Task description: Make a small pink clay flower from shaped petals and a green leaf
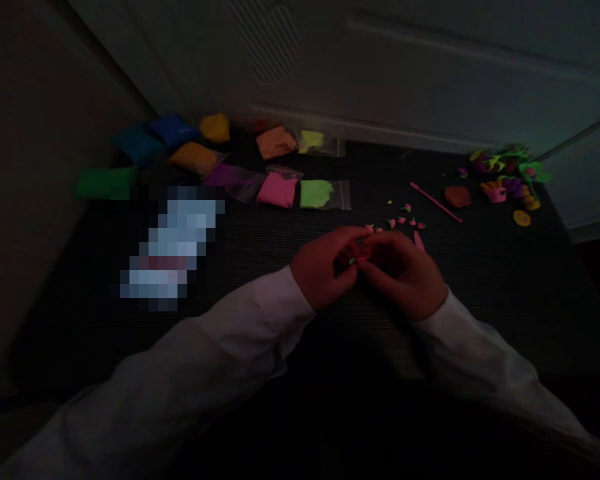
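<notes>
Both hands meet over the dark table, thumbs and fingertips pinched together. Between them is a tiny pink and green clay flower bud point(361, 261). My left hand point(327, 267) grips its green end, and my right hand point(405, 270) pinches the pink part. Just beyond the fingertips lie several small pink clay buds point(401, 220) with green bases. A pink pointed blade-like piece point(419, 241) sits beside my right hand, partly covered by it. Farther back rests a thin pink modelling tool point(436, 202). The light is dim, so fine detail is hard to see.
Bags of coloured clay, including pink point(278, 190) and light green point(317, 194), line the back left. A bright blurred-out rectangle point(175, 250) lies at left. Small clay figures point(510, 177) and a reddish-brown lump point(457, 196) sit at right. A pale panel point(430, 80) stands behind the table.
</notes>
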{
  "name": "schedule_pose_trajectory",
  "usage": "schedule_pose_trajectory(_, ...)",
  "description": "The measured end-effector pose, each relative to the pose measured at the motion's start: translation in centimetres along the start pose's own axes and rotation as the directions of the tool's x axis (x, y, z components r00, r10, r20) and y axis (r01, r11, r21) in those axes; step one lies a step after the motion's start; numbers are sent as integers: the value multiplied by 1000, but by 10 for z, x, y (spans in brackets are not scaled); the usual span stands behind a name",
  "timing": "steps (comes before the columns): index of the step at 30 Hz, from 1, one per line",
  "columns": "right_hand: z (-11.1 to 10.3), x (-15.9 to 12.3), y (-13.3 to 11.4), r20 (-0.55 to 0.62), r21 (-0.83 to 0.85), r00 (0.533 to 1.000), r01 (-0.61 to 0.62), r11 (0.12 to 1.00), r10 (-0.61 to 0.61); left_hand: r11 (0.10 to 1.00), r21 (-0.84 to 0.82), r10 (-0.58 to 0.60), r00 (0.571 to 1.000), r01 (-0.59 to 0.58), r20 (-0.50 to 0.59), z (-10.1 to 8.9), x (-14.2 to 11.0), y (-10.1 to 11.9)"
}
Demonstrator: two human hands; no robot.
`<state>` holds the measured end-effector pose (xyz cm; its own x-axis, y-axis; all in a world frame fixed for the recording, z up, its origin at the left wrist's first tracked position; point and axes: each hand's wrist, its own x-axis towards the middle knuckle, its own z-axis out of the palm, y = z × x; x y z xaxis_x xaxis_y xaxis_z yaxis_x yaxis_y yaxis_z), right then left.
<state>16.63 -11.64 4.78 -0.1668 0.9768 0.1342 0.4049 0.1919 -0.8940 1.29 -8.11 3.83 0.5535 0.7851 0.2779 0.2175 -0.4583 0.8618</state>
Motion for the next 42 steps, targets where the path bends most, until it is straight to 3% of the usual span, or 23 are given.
schedule_pose_trajectory(8, -1, 0, -1, -31, 108, 999, -18, 994, 22, 994, -101, 38, 999, -39, -15, 3, 0, -6)
schedule_pose_trajectory(17, -3, 4, -3, -72, 335, 982, -142, 932, 175, 900, -412, -153, 988, 144, 11, 1, 2, -1)
schedule_pose_trajectory(23, -3, 4, 0, -55, 368, 979, -163, 915, 197, 863, -473, -191, 981, 180, 25, 0, 2, 2)
schedule_pose_trajectory(30, -2, 2, -6, -47, 362, 984, -142, 921, 170, 852, -481, -226, 974, 206, 17, -1, 3, 4)
schedule_pose_trajectory(36, 0, 0, -9, -33, 304, 998, -33, 952, 45, 832, -504, -257, 966, 233, 22, -2, 4, 6)
schedule_pose_trajectory(42, 2, -1, -5, -55, 220, 998, 45, 975, -34, 840, -502, -209, 977, 204, 46, -2, 3, 2)
